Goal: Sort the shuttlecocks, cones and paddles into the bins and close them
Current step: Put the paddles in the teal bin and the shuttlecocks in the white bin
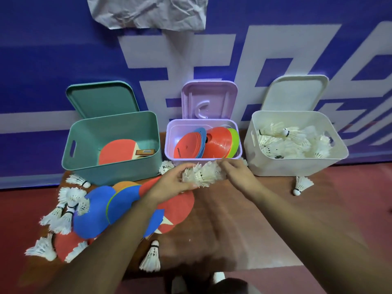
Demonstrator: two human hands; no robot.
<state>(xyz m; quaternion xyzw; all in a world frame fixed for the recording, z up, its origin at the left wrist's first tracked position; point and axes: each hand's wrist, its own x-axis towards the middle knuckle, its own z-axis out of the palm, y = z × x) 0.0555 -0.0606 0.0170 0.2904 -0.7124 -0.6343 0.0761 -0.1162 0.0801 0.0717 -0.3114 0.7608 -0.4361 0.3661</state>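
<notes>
A bunch of white feather shuttlecocks is gathered between both hands, just in front of the lilac bin. They look very light and springy, and the feather skirts would crush or fray under a hard squeeze, so a loose cupping hold around the bundle, or a pinch at the cork ends, seems the safest grip. The left hand curls under and around one end of the bunch; the right hand closes over the other end. The white bin, to the right, is already heaped with shuttlecocks. More lie loose on the desk, beside flat cones and red paddles. The teal bin holds a paddle. All three lids stand open.
</notes>
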